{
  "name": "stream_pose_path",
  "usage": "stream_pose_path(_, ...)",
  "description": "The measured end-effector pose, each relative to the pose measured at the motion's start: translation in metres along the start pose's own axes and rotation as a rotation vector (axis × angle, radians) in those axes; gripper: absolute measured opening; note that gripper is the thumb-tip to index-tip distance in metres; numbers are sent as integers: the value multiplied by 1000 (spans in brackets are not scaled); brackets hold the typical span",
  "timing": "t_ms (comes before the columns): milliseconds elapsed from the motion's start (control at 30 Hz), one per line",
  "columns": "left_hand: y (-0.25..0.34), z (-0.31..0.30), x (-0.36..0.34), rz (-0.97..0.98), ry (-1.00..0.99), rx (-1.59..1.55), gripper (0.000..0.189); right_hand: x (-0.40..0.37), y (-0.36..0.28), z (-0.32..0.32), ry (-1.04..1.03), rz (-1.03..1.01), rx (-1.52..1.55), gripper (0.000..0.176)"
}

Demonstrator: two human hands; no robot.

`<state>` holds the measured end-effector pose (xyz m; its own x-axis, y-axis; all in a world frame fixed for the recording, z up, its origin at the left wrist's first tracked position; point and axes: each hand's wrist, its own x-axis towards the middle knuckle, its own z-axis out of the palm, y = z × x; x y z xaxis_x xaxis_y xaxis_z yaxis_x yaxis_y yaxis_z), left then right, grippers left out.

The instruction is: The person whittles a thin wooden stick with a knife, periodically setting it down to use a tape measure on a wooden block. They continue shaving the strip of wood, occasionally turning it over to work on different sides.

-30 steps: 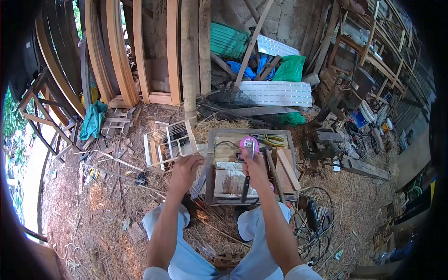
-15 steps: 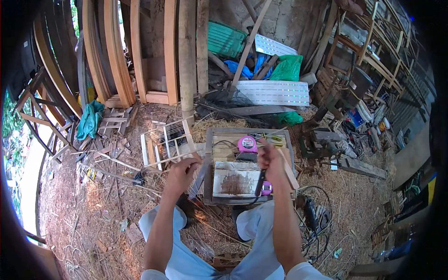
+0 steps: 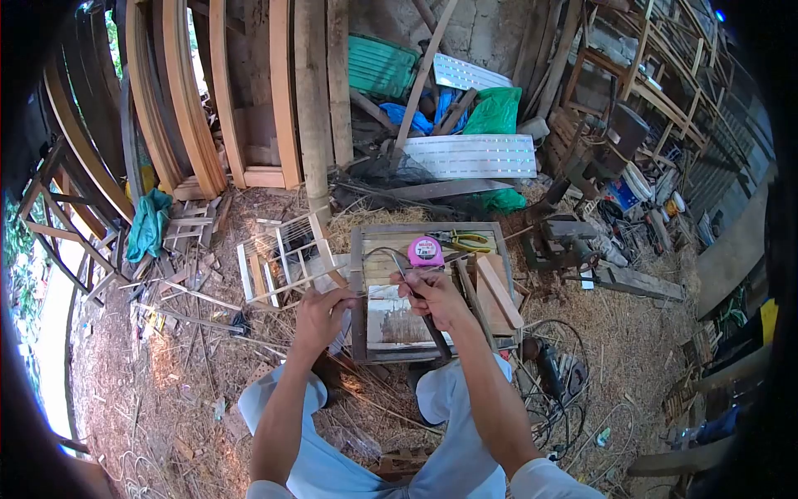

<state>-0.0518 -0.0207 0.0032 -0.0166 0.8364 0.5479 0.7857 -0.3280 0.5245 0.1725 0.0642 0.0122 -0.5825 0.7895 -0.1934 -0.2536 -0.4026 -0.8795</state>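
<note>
My right hand is closed around a long dark-handled knife, its blade pointing up and left. My left hand pinches what looks like a thin strip, small and hard to make out, just left of my right hand. Both hands are over the near part of a low wooden worktable. Beneath them lies a white board with a brown stain. Beyond my right hand sit a pink tape measure and yellow-handled pliers.
Wood pieces lie on the table's right side. A small slatted wooden frame stands to the left. A vise and a power tool with cords are at the right. Shavings and sticks cover the ground.
My right hand has come down and left with the knife, closer to my left hand. The knife's blade now shows above my fingers. My left hand remains pinched; the view has shifted slightly.
</note>
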Motion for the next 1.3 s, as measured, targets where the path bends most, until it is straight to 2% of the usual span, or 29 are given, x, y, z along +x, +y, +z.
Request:
stream_pose_path(67,-12,-4,-4,-24,19,20,8,-2,-2,-5,25,-25,7,28)
stream_pose_path(133,-21,-19,-9,-48,39,46,9,-5,-10,-23,188,-165,118,28)
stream_pose_path(267,-28,-55,-15,-36,85,166,8,-19,-30,-65,217,-204,177,26)
stream_pose_path(333,-40,-60,-18,-17,90,202,7,-25,-31,-75,212,-183,93,26)
stream_pose_path(367,-50,-56,-25,-87,80,203,7,-33,-31,-86,210,-170,93,26)
stream_pose_path(400,-56,-56,-30,-158,76,203,8,-40,-35,-102,300,-274,130,26)
stream_pose_path(433,-58,-70,-28,-191,155,110,9,-44,-43,-112,385,-388,167,26)
stream_pose_path(467,-62,-83,-30,-168,222,215,10,-41,-45,-118,466,-503,212,26)
stream_pose_path(500,-68,-81,-30,-220,252,127,9,-37,-45,-110,450,-512,219,26)
stream_pose_path(533,-66,-76,-30,-272,273,35,8,-39,-40,-99,474,-405,169,26)
stream_pose_path(567,-65,-69,-27,-260,170,50,8,-38,-35,-88,503,-294,118,26)
stream_pose_path(633,-37,-48,-15,-360,167,-193,12,-26,-17,-69,217,-163,-29,30)
stream_pose_path(667,-24,-40,-9,-416,133,-299,13,-28,-24,-36,113,-95,-82,32)
stream_pose_path(700,-19,-29,-6,-413,126,-304,13,-18,-10,-20,135,-35,-109,36)
stream_pose_path(733,-17,-17,-3,-353,80,-332,13,-11,-1,-8,-40,3,-87,38)
stream_pose_path(800,-5,-2,4,-285,25,-367,13,-9,0,27,-110,1,-123,38)
stream_pose_path(867,9,2,9,-147,-28,-362,14,6,10,31,-129,13,-106,34)
stream_pose_path(900,10,4,9,-203,-74,-389,13,6,6,30,-125,13,-109,34)
stream_pose_path(967,10,3,10,-172,-86,-355,12,2,4,28,-110,0,-76,25)
stream_pose_path(1100,16,2,12,-96,-77,-273,9,-2,5,20,-114,11,-76,26)
stream_pose_path(1167,8,2,6,-131,-76,-303,10,-2,1,14,-19,-62,7,26)
stream_pose_path(1233,0,-2,2,-160,-77,-320,10,-5,-9,6,-33,-52,-4,27)
stream_pose_path(1300,-5,-6,1,-102,-108,-231,9,-7,-11,1,-86,-58,7,28)
